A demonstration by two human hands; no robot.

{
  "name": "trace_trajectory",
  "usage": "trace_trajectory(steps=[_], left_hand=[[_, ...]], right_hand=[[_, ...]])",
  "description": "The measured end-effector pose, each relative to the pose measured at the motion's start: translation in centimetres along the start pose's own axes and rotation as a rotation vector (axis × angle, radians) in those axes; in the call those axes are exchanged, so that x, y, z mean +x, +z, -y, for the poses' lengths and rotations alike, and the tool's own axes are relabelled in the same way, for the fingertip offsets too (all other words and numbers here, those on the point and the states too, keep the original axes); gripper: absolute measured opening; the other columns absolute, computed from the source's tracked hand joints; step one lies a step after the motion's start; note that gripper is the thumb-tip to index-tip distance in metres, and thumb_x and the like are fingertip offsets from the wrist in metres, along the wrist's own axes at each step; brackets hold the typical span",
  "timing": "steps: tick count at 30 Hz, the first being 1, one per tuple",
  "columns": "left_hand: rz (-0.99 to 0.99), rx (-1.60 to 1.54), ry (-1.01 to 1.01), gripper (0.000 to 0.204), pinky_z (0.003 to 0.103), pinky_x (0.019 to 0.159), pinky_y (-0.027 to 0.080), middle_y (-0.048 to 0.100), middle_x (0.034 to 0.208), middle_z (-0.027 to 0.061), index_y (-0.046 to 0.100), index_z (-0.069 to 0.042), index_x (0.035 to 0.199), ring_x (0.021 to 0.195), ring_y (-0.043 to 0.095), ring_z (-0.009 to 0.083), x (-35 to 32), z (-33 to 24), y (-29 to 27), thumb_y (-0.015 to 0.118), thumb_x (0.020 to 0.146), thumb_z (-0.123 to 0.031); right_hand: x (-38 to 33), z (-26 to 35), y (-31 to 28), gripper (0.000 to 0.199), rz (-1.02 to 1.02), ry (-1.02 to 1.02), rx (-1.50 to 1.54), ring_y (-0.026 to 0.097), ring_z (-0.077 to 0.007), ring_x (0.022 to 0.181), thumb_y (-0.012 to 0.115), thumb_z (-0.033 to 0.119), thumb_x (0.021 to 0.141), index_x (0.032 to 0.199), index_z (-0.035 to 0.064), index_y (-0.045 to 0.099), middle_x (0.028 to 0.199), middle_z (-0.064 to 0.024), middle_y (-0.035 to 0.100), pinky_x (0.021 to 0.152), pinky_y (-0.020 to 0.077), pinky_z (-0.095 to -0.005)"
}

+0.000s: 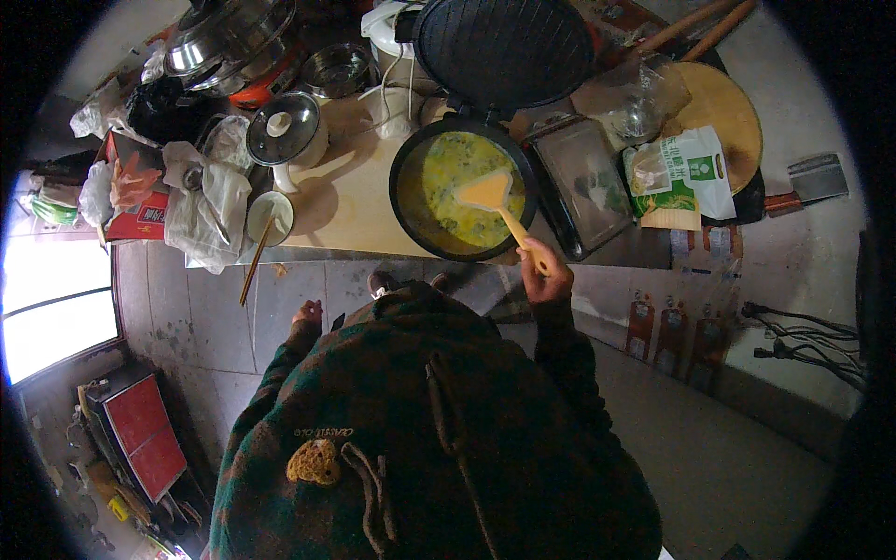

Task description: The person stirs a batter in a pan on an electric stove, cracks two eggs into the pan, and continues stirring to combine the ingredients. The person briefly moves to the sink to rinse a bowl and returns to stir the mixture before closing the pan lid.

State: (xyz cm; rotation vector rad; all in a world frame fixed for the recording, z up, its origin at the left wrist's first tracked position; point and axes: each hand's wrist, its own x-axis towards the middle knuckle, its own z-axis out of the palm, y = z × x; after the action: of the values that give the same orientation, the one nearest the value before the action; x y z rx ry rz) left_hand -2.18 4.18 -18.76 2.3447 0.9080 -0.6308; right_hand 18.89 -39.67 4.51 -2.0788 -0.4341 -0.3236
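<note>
My right hand [547,277] is closed round the handle of a yellow-orange spatula [487,191]. The spatula's flat blade lies over a yellow egg mixture flecked with green [455,168]. That mixture spreads across the round black plate of an electric griddle [403,207], whose ridged lid [504,51] stands raised behind it. Down at my left side, off the table's edge, hangs my left hand [308,314] with its fingers curled; whether anything is in them is too small to make out.
Left on the table [359,201] are a white bowl with chopsticks [270,219], a lidded pot [287,131] and plastic bags [207,201]. To the griddle's right stand a rectangular dark pan [583,187], a green-and-white food packet [677,177], a round wooden board [728,121] and a cleaver [817,180].
</note>
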Motion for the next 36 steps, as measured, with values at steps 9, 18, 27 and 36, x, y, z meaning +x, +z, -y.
trace_trajectory(steps=[9,18,27,36], left_hand=[[0.004,0.023,-0.055,0.04,0.044,0.075,0.048,0.065,0.085,0.0145,0.062,-0.014,0.087,0.085,0.061,0.0367,-0.7,-1.2,0.8,0.042,0.087,-0.049],[0.012,0.026,-0.076,0.041,0.044,0.074,0.048,0.065,0.084,0.0144,0.061,-0.012,0.089,0.084,0.061,0.0363,-1.3,0.7,0.2,0.042,0.087,-0.048],[0.01,-0.019,-0.004,0.042,0.044,0.076,0.047,0.065,0.093,0.0127,0.062,-0.015,0.088,0.089,0.06,0.0339,-1.1,-1.4,-0.1,0.039,0.088,-0.051],[-0.144,-0.032,0.467,0.027,0.043,0.069,0.048,0.064,0.086,0.0139,0.058,-0.011,0.096,0.085,0.06,0.0347,-0.1,-10.0,-3.2,0.047,0.089,-0.035]], right_hand=[[-3.0,-10.3,-0.7,0.035,0.206,0.634,0.564,0.054,-0.0107,0.068,0.052,0.018,0.088,0.119,0.0035,0.048,0.091,-0.0105,0.063,0.06,0.0433,-0.0219],[-0.8,-13.5,-3.8,0.042,0.464,0.456,0.699,0.054,-0.0098,0.07,0.05,0.021,0.091,0.128,0.005,0.041,0.099,-0.0103,0.062,0.061,0.0448,-0.023],[-0.6,-12.1,-3.6,0.037,0.576,0.523,0.579,0.052,-0.0103,0.067,0.054,0.019,0.087,0.12,0.0022,0.049,0.093,-0.0128,0.063,0.061,0.0424,-0.0233],[3.7,-10.8,-7.7,0.03,0.32,0.53,0.551,0.051,-0.0078,0.067,0.055,0.012,0.086,0.115,0.0031,0.054,0.092,-0.0103,0.064,0.061,0.0426,-0.022]])
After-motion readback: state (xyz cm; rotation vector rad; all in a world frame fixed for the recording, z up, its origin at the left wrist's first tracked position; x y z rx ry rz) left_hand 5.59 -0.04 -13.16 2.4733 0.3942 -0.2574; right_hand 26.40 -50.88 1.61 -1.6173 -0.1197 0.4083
